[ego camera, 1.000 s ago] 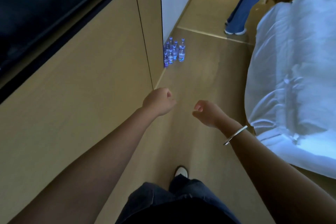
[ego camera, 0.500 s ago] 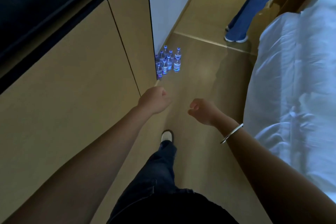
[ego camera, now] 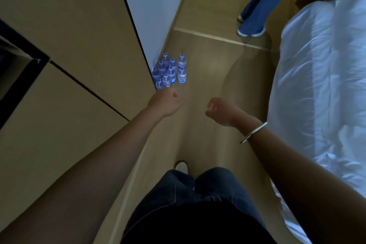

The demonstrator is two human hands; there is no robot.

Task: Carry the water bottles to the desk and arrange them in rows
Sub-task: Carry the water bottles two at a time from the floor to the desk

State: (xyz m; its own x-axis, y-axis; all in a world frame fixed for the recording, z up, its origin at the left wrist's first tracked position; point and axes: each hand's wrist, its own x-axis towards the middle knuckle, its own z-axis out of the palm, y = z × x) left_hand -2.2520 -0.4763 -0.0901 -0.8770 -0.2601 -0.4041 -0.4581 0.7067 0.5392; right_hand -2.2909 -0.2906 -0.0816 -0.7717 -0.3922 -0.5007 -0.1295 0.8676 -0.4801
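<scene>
Both grips empty: left hand (ego camera: 165,103) is curled into a loose fist, right hand (ego camera: 221,111) half curled with fingers bent inward, neither grasping anything. Both forearms reach forward over the tan wood-look floor (ego camera: 208,77). A thin silver metal bangle (ego camera: 253,132) sits on the right wrist. The cluster of small clear plastic water bottles with blue caps and blue labels (ego camera: 170,71) stands upright on the floor, packed against the base of the white wall (ego camera: 150,6) at the corner where it meets the tan wooden cabinet panels (ego camera: 69,35); the nearest bottle appears just beyond the left hand's knuckles, not touched. Exact bottle count cannot be told, since the back ones overlap. The bed with rumpled white linen (ego camera: 320,85) runs along the right side. A second person's blue trouser legs and pale shoes (ego camera: 255,20) stand farther down the floor. The wearer's dark trousers and one pale shoe (ego camera: 181,166) show below.
</scene>
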